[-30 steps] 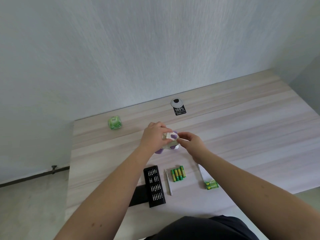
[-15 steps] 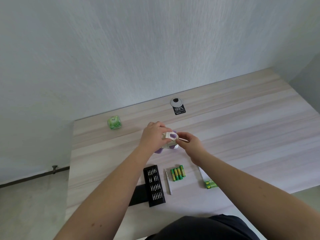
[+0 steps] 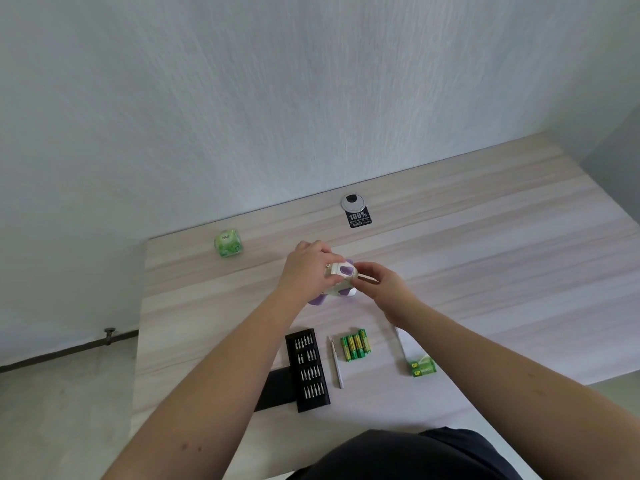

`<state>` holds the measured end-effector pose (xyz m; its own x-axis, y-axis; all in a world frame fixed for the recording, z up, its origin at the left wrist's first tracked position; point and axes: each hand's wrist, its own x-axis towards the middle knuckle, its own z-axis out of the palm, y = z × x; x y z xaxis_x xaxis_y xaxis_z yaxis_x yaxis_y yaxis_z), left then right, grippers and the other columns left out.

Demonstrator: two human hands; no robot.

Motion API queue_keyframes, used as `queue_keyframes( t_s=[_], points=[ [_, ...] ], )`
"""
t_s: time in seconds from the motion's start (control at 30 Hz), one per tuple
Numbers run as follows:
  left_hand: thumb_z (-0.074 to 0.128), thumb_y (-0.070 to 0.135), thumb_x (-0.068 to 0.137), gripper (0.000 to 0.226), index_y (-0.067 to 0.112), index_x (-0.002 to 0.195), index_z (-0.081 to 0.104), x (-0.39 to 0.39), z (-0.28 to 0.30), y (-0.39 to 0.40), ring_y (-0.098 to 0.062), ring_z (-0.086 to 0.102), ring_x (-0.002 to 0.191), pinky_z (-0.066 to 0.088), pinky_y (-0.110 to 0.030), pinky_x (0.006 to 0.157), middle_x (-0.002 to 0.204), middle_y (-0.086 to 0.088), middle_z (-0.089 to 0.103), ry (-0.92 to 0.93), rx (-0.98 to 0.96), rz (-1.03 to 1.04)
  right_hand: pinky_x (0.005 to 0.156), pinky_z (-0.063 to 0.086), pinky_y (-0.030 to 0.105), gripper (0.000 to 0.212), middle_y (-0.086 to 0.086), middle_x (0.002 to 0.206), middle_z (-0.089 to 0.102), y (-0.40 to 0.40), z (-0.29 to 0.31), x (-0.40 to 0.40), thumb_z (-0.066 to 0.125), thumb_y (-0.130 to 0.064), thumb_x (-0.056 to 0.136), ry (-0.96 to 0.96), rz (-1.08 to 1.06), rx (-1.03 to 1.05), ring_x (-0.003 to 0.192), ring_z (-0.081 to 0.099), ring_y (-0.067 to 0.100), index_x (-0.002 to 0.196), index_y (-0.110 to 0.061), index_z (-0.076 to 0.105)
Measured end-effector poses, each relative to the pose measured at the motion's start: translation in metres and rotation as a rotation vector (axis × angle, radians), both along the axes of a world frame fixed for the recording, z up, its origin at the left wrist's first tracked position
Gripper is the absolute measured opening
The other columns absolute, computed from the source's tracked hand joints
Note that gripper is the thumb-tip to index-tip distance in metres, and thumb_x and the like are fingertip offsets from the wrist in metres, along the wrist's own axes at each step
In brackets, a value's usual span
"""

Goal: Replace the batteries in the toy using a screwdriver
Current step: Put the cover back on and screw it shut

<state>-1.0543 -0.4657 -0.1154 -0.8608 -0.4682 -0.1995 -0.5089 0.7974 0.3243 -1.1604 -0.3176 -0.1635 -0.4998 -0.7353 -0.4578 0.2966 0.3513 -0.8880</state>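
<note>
One head-worn wide-angle view looks forward and down over the table (image 3: 485,271), both forearms reaching away to mid-frame; no second view.

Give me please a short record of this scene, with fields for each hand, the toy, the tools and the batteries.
left hand: grips the white and purple plastic toy from the left
right hand: pinches a thin stick-like tool at the toy; what kind, cannot tell
toy: above the pale wooden table
tools: black bit case, open; slim silver screwdriver beside it
batteries: four green and yellow loose batteries; green battery pack further right
</note>
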Motion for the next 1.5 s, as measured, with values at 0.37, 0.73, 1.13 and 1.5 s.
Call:
queue_keyframes(
  t_s=[0.37, 0.73, 1.13, 1.5],
  points=[
    [0.066, 0.045, 0.083, 0.035, 0.044, 0.118, 0.064, -0.001, -0.003, -0.002, -0.017, 0.041, 0.113, 0.036, -0.034, 0.097, 0.116, 0.015, 0.055, -0.02, -0.003, 0.001, 0.098, 0.051, 0.043, 0.031, 0.001, 0.093, 0.076, -0.017, 0.008, 0.003, 0.074, -0.035, 0.082, -0.082, -0.084, 0.029, 0.088, 0.072, 0.016, 0.104, -0.016, 0.063],
    [0.075, 0.053, 0.07, 0.061, 0.039, 0.127, 0.058, -0.001, 0.0, -0.006, -0.018, 0.041, 0.114, 0.039, -0.036, 0.098, 0.122, 0.013, 0.053, -0.047, 0.038, -0.021, 0.09, 0.055, 0.042, 0.024, -0.003, 0.087, 0.074, -0.024, 0.014, 0.007, 0.066, -0.031, 0.086, 0.094, -0.047, 0.125, 0.074, 0.071, 0.011, 0.107, -0.02, 0.064],
    [0.073, 0.037, 0.076, 0.035, 0.029, 0.109, 0.065, 0.007, -0.004, -0.005, -0.018, 0.044, 0.112, 0.037, -0.034, 0.095, 0.117, 0.012, 0.057, 0.094, 0.1, 0.022, 0.095, 0.053, 0.043, 0.034, -0.004, 0.093, 0.075, -0.02, 0.005, 0.002, 0.068, -0.034, 0.086, 0.114, 0.019, 0.114, 0.092, 0.07, 0.015, 0.117, -0.022, 0.066],
    [0.068, 0.039, 0.083, 0.038, 0.028, 0.119, 0.062, 0.006, -0.007, -0.004, -0.018, 0.043, 0.114, 0.036, -0.034, 0.098, 0.124, 0.011, 0.056, 0.109, 0.106, 0.032, 0.068, 0.044, 0.023, 0.028, -0.002, 0.099, 0.073, -0.02, 0.008, 0.009, 0.059, -0.038, 0.092, 0.185, 0.016, 0.132, 0.093, 0.066, 0.013, 0.118, -0.026, 0.061]
  ],
)
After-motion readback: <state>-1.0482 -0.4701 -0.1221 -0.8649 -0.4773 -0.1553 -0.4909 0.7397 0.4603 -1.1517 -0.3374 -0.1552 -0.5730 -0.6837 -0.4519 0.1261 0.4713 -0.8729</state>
